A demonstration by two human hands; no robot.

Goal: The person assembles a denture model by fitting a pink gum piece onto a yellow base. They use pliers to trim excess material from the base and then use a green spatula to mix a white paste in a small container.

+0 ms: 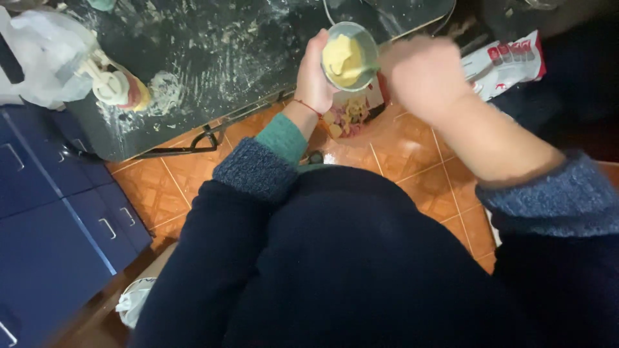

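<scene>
Above the orange tiled floor [412, 161], just off the edge of the dark, flour-dusted table [219, 58], the left hand [314, 76] has its grip wrapped around the side of a small pale metal bowl [350, 57], fingers curled on the rim nearest the body. Inside the bowl sits a lump of yellow dough [342, 58]. Beside it, touching the bowl's right rim, the right hand [422, 76] is motion-blurred; its grip looks clenched, but whether it grasps a utensil I cannot tell, since only a faint thin streak crosses the bowl. Below the bowl a colourful package [348, 116] is half hidden by the hands. A red-and-white bag [506, 64] lies to the right, cut by shadow. On the table's left end stand a white plastic bag [39, 58] and a cream-coloured gadget [113, 84], its shape hard to read.
</scene>
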